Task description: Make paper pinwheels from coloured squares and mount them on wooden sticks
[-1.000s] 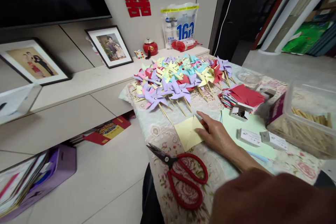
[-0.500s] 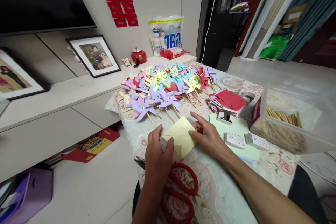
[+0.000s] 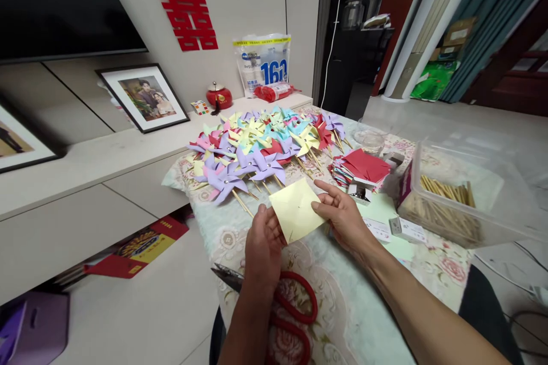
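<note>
- Head view: left hand (image 3: pixel 262 245) and right hand (image 3: pixel 342 218) pinch 1 yellow paper square (image 3: pixel 296 209) by opposite edges, fingers clamped so it lifts flat off the floral tabletop (image 3: pixel 342 296).
- Finished pinwheels (image 3: pixel 261 145) lie heaped behind (sticks pointing outward); red scissors (image 3: pixel 291 311) rest below the wrists.

Soft, even indoor light, faint shadows, sharp at centre, with wide-angle stretching and slight blur toward the edges.
</note>
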`<state>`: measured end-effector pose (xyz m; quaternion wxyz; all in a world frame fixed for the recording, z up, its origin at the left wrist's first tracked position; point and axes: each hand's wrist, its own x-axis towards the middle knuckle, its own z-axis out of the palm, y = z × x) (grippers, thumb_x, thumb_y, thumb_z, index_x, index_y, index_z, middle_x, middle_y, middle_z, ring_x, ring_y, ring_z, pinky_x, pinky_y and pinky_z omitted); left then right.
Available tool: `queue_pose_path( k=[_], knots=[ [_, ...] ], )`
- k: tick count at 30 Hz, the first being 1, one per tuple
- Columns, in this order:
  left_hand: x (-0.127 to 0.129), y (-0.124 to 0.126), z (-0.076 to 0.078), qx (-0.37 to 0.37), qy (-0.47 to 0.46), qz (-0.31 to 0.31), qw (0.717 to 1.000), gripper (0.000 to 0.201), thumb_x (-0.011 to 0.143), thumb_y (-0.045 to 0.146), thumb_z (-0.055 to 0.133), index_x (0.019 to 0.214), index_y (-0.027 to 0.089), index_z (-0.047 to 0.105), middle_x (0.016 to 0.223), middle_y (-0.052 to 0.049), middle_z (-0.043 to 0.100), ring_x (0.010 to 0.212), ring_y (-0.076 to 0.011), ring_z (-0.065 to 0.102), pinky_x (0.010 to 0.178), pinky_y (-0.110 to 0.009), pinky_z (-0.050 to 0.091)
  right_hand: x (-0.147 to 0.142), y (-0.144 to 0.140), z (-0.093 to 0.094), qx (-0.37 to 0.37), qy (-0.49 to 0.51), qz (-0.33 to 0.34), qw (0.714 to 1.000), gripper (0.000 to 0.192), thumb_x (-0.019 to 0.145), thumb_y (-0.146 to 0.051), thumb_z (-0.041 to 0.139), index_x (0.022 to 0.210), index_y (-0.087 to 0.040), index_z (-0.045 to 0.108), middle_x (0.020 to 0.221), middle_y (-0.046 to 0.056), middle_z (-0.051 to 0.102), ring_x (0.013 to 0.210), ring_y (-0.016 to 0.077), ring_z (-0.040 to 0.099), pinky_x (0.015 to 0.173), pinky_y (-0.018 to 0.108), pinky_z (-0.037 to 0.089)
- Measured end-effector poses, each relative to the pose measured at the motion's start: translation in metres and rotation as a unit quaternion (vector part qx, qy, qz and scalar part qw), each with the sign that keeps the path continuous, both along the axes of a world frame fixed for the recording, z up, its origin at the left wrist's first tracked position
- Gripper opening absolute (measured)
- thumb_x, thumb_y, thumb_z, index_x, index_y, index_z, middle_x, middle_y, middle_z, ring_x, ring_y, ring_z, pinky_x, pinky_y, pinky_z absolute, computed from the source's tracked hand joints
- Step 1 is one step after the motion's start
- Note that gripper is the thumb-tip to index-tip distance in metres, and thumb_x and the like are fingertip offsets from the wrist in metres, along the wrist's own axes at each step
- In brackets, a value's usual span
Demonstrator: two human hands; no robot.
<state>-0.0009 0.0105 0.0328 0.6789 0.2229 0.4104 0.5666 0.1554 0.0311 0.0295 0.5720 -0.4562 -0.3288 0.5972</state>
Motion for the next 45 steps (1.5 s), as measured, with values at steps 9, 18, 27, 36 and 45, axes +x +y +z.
queue_pose_path(
  k=[9,18,27,36,45],
  knots=[
    [0.005,0.004,0.008,-0.061,-0.101,0.032,0.992,0.055,0.086,0.061,0.052,0.103,0.012,0.070,0.101,-0.011,0.074,0.079,-0.0164,0.066,0.064,-0.026,0.049,-0.005,0.000,0.003,0.020,0.073,0.013,0.997,0.058,0.059,-0.016,0.081,0.116,-0.017,0.066,0.100,0.007,0.079,0.082,0.0232,0.073,0.071,0.030,0.056],
    [0.038,-0.008,-0.007,0.021,-0.118,0.032,0.992,0.041,0.074,0.023,0.078,0.114,0.022,0.069,0.117,-0.006,0.073,0.109,-0.0179,0.066,0.091,-0.027,0.049,-0.012,-0.004,-0.003,-0.012,0.134,0.036,0.990,0.050,0.059,-0.015,0.084,0.107,-0.016,0.069,0.104,0.008,0.079,0.090,0.0245,0.074,0.066,0.029,0.059],
    [0.036,-0.003,-0.003,0.018,-0.024,0.131,0.991,0.035,0.077,0.025,0.074,0.111,0.022,0.071,0.113,-0.006,0.075,0.114,-0.0246,0.066,0.103,-0.037,0.050,-0.021,-0.013,-0.003,0.011,0.122,0.139,0.983,0.052,0.064,-0.018,0.085,0.113,-0.018,0.070,0.105,0.008,0.078,0.091,0.0231,0.072,0.077,0.032,0.057],
    [0.007,0.004,-0.002,-0.008,0.056,0.107,0.993,0.023,0.071,0.027,0.076,0.094,0.020,0.076,0.098,-0.007,0.078,0.101,-0.0320,0.071,0.088,-0.041,0.058,0.004,-0.002,0.004,-0.017,0.070,0.065,0.995,0.044,0.066,-0.036,0.087,0.104,-0.017,0.075,0.090,0.004,0.073,0.078,0.0150,0.066,0.067,0.026,0.055],
    [-0.002,0.006,0.005,-0.022,0.044,0.033,0.998,0.049,0.063,0.024,0.085,0.110,0.018,0.072,0.112,-0.009,0.076,0.104,-0.0314,0.071,0.087,-0.039,0.058,0.007,0.000,0.006,-0.012,0.068,0.071,0.995,0.047,0.064,-0.051,0.086,0.095,-0.017,0.077,0.077,0.002,0.069,0.066,0.0126,0.061,0.061,0.025,0.054]
  ],
)
